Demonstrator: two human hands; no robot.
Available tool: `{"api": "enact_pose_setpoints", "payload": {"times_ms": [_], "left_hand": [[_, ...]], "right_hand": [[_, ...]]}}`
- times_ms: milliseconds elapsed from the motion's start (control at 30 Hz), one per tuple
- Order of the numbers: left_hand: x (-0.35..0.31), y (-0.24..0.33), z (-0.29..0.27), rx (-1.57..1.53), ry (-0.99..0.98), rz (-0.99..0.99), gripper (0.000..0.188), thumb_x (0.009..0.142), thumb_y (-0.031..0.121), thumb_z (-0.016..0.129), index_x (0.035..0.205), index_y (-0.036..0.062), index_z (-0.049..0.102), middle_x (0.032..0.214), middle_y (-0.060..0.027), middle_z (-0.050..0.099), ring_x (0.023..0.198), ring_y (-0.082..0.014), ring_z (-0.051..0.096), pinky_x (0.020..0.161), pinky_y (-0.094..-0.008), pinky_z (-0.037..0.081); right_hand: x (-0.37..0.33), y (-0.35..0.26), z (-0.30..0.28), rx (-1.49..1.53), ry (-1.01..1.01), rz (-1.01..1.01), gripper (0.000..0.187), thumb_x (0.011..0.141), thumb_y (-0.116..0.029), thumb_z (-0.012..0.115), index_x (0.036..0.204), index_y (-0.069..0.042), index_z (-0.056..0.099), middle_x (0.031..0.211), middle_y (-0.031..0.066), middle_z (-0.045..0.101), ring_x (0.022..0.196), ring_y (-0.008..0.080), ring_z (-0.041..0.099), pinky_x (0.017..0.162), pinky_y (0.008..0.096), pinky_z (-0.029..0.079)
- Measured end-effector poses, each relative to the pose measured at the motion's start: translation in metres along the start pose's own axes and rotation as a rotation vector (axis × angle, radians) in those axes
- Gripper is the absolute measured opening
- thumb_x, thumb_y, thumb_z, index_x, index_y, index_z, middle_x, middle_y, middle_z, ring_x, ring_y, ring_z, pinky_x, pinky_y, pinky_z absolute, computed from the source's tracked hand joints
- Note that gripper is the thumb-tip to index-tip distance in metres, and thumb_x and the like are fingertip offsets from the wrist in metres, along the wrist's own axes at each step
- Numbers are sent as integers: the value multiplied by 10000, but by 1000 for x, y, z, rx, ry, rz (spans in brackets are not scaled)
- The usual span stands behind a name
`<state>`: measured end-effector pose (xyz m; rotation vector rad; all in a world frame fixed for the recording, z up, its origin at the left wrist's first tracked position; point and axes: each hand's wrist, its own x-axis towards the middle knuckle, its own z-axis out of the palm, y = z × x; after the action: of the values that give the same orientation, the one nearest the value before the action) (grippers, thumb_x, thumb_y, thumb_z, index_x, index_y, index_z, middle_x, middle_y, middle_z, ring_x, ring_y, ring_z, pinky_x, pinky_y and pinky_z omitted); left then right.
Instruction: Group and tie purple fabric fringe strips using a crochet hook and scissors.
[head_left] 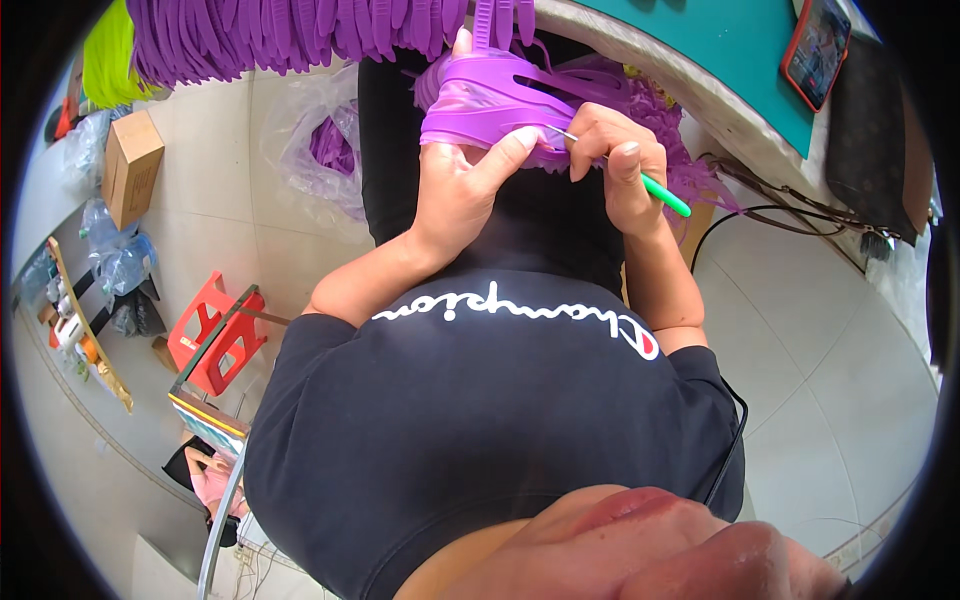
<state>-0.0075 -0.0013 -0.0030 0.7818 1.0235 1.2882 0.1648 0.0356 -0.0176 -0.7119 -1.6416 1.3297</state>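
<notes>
My left hand [460, 185] is closed around a wide purple rubber strap [480, 110], its thumb pressed on the lower edge and one fingertip showing above. Long slots run through the strap, and thin translucent film clings to it. My right hand [625, 160] grips a slim tool with a green handle [667, 196]. The thin metal tip of this tool points left and meets the strap's edge beside my left thumb. What shape the tip has is too small to tell. Loose purple scraps [665, 125] lie in a pile behind my hands.
Many purple straps [290, 35] hang in a row at the far left, beside yellow-green ones [108, 55]. A green-topped table [700, 45] carries a red-cased phone [817, 55]. A clear bag [335, 150], cardboard box [131, 165] and red stool [215, 335] stand left.
</notes>
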Motion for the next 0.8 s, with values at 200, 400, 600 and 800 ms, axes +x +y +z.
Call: {"api": "enact_pose_setpoints", "payload": {"times_ms": [200,400,600,800], "left_hand": [[0,-1,-1,-4,12,20,731,838,-13,633,1449,-47,232,1065,-49,578,944,-109,567,922,-267,440],[1,-2,-2,52,-16,94,588,847,-10,625,1371,-47,361,1086,-58,579,960,-116,569,948,-282,428],[-4,-1,-6,66,-62,39,832,858,-27,600,1519,62,103,1201,-87,546,1053,-163,579,969,-306,443],[-2,0,-3,20,-62,94,813,859,-20,610,1507,24,122,1160,-70,551,1026,-128,561,947,-283,440]], "right_hand": [[0,3,-1,27,-15,3,656,1010,-484,320,645,6,560,652,105,538,624,202,494,582,312,369],[3,3,-1,-9,-37,27,598,1026,-404,335,656,10,556,642,81,536,593,165,481,556,281,358],[9,-4,-11,-183,-103,455,512,1027,-317,368,647,-12,525,587,52,495,546,118,410,521,257,320],[14,1,-11,-62,124,196,279,961,-204,549,749,-30,496,804,68,573,722,129,498,672,272,401]]}}
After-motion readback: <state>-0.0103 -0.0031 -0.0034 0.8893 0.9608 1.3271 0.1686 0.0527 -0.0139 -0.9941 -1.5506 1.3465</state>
